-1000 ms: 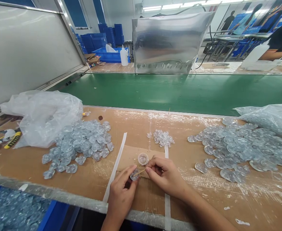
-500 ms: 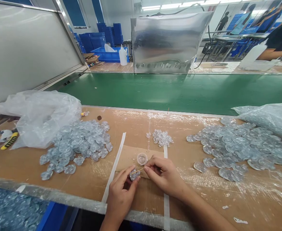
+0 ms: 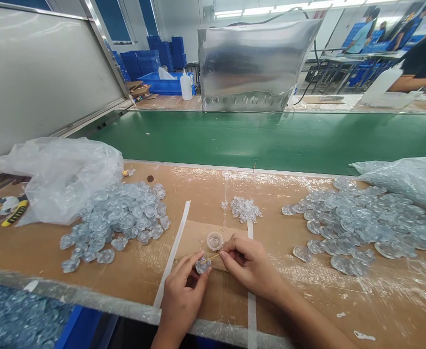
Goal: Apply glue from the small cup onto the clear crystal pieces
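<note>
Between the thumb and fingers of my left hand is a clear, rounded plastic piece, held just above the cardboard. My right hand pinches a thin wooden toothpick, whose far end reaches over the clear piece. Whether its tip touches the piece is too small to tell. Right behind both hands stands a small clear cup. Farther back lies a little heap of tiny clear plastic parts.
A pile of clear pieces lies left, beside a plastic bag and a yellow-black cutter. Larger clear discs are heaped right. Beyond runs a green conveyor belt. A blue bin sits below left. Another person's arm shows far right.
The toothpick and my right fingertips have shifted very slightly to the right. Both grips are otherwise the same. People in the background have moved.
</note>
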Action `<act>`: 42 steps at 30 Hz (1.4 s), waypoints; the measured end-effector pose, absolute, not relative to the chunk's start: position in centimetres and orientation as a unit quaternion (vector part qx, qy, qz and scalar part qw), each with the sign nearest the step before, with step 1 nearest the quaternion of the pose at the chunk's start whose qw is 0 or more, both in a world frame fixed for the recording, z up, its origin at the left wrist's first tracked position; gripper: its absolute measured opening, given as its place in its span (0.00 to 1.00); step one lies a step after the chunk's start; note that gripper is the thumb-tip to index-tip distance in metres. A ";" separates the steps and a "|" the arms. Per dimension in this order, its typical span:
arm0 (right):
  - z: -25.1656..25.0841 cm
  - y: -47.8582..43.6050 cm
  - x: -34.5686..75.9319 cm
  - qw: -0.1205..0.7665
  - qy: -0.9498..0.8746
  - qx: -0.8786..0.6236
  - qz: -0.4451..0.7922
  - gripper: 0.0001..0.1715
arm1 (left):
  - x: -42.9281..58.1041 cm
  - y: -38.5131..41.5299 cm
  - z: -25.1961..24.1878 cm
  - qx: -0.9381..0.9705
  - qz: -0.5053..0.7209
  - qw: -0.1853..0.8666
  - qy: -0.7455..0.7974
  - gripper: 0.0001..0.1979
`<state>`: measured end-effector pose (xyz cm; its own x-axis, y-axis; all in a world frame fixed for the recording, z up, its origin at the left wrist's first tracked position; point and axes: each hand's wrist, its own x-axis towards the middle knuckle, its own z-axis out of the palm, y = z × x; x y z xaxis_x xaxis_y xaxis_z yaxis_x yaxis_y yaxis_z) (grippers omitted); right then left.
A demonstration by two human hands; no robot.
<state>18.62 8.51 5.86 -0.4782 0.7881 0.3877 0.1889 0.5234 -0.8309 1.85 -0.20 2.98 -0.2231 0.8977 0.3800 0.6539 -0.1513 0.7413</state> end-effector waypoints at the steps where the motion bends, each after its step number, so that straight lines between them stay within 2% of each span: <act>1: 5.9 8.5 18.6 0.399 -0.775 -0.317 0.374 0.09 | 1.9 -0.2 3.0 0.609 0.451 0.133 0.638 0.11; 23: 6.0 8.9 18.9 0.385 -0.774 -0.316 0.391 0.09 | 1.9 0.0 3.1 0.620 0.451 0.089 0.636 0.13; 28: 6.4 10.0 19.9 0.424 -0.760 -0.359 0.336 0.11 | 1.8 -0.1 3.0 0.622 0.442 0.088 0.640 0.13; 31: 6.1 10.3 20.1 0.411 -0.788 -0.350 0.295 0.10 | 1.8 0.0 3.1 0.624 0.449 0.087 0.634 0.13; 35: 5.7 10.7 20.3 0.379 -0.812 -0.326 0.301 0.06 | 1.8 0.2 3.3 0.625 0.452 0.098 0.630 0.12; 39: 5.1 12.0 21.1 0.410 -0.776 -0.392 0.275 0.10 | 1.7 0.0 2.9 0.624 0.453 0.104 0.628 0.11; 42: 3.8 12.6 21.2 0.415 -0.773 -0.410 0.248 0.08 | 1.5 -0.1 2.3 0.630 0.441 0.117 0.628 0.11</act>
<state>21.18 12.65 3.77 -0.3190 0.8398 0.4393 0.4288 0.5413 -0.7233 1.52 -0.12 2.33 -0.1782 0.8949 0.4092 0.6882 -0.1839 0.7018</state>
